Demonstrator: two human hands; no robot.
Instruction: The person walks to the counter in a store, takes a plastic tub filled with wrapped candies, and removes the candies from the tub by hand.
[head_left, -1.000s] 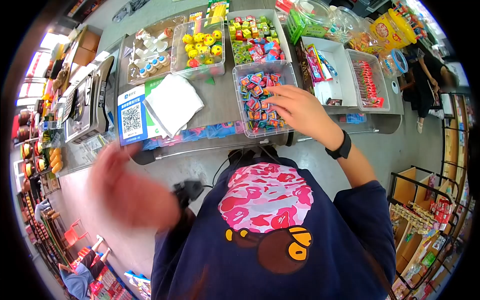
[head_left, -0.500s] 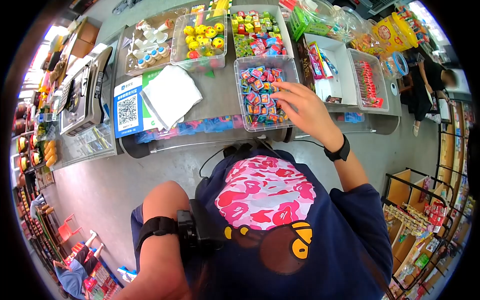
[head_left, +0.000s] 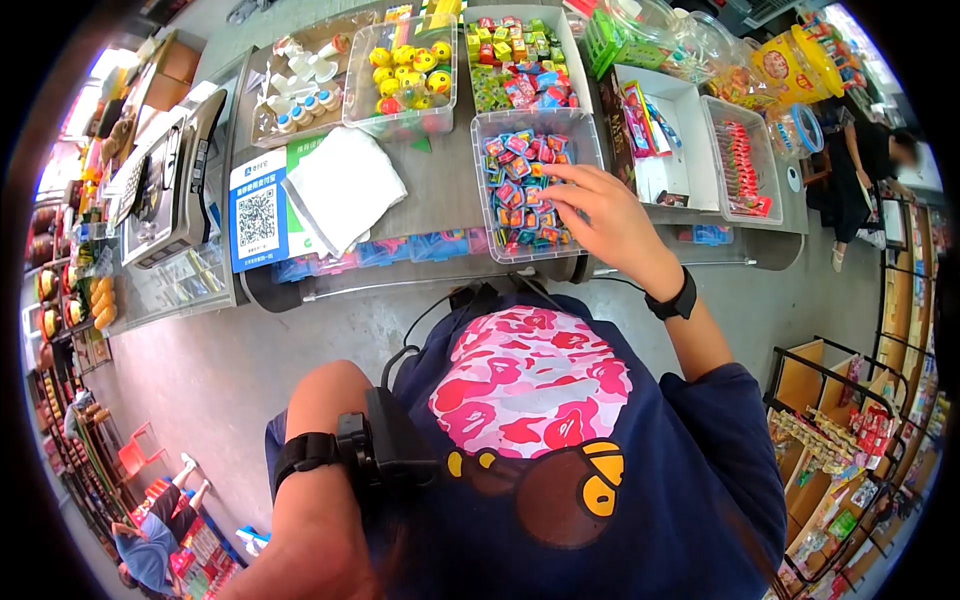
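My right hand (head_left: 600, 215) reaches over the clear plastic bin (head_left: 545, 256) from its right side. Its thumb and fingers are apart at the tips, and I see nothing held between them. Beneath the fingertips lies a heap of small blue, red and orange wrapped pieces (head_left: 512, 195), probably sweets. Whether the fingertips touch the heap cannot be made out. A dark band circles my right wrist. My left arm is bent low at the left, with a black strap and a black device by it; it runs off the bottom edge, and the left hand does not show.
Behind the bin stands a white box (head_left: 590, 100) of wrapped sweets. A tub of yellow face balls (head_left: 410, 75), a white cloth (head_left: 350, 190) and a blue QR card (head_left: 258, 215) lie leftward. A bin of red packets (head_left: 738, 165) stands rightward. Other people are farther off.
My right hand stays over the bin with its fingers apart, almost unmoved. The black device by my left arm has shifted slightly left and up. The view has shifted a little.
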